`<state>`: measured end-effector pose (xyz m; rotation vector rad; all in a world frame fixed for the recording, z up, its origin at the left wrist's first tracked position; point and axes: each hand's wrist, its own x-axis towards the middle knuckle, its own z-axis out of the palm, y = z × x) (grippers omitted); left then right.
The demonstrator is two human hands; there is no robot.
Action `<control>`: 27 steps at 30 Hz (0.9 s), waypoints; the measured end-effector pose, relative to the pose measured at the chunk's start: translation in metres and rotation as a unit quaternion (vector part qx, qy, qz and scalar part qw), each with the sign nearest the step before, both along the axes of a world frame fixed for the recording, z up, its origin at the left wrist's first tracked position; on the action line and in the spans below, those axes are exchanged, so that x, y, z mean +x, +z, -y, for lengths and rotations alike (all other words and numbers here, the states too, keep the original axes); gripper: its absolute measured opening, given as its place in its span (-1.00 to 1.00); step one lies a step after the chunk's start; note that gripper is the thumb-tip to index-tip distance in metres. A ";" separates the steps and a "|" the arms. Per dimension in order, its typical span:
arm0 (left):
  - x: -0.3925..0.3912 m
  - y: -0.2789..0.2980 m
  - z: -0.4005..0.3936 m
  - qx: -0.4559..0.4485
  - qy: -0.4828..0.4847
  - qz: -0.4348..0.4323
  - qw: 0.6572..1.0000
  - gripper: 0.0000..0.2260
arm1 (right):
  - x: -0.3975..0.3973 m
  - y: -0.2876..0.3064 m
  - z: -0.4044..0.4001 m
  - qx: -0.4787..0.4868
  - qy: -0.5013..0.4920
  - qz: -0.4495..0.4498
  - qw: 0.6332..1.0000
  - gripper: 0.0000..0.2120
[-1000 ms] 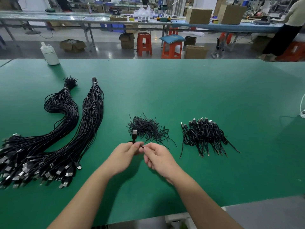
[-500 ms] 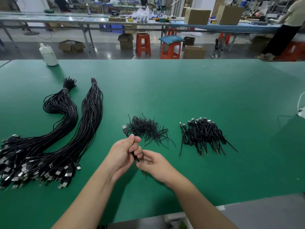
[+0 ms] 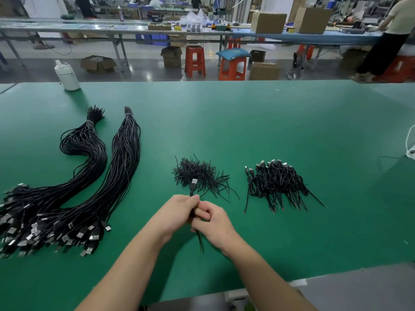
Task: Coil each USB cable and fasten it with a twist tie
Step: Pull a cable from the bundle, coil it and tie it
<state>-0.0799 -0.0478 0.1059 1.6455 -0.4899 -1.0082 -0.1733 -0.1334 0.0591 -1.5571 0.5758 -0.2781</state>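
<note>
Our left hand (image 3: 177,212) grips a coiled USB cable (image 3: 193,187), plug pointing far; our right hand (image 3: 211,223) pinches it from the right, above the green table (image 3: 269,122). Beyond lie twist ties (image 3: 199,173), finished coils (image 3: 277,182) right, uncoiled bundles (image 3: 74,187) left.

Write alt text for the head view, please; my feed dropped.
Both hands, left hand and right hand, grip one coiled USB cable above a green table. Twist ties lie just beyond, finished coils right, uncoiled cable bundles left.
</note>
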 end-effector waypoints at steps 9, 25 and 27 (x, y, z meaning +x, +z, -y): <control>-0.020 -0.006 0.005 0.257 0.022 0.584 0.769 -0.66 | -0.004 0.003 -0.001 -0.380 0.045 -0.107 0.918 -0.59; 0.031 -0.018 0.013 0.142 -0.097 0.411 0.895 -0.84 | -0.005 -0.010 0.002 -0.243 0.084 -0.129 0.958 -0.72; 0.032 -0.021 0.017 0.155 -0.122 0.409 0.891 -0.85 | -0.006 -0.015 0.002 -0.239 0.085 -0.129 0.959 -0.69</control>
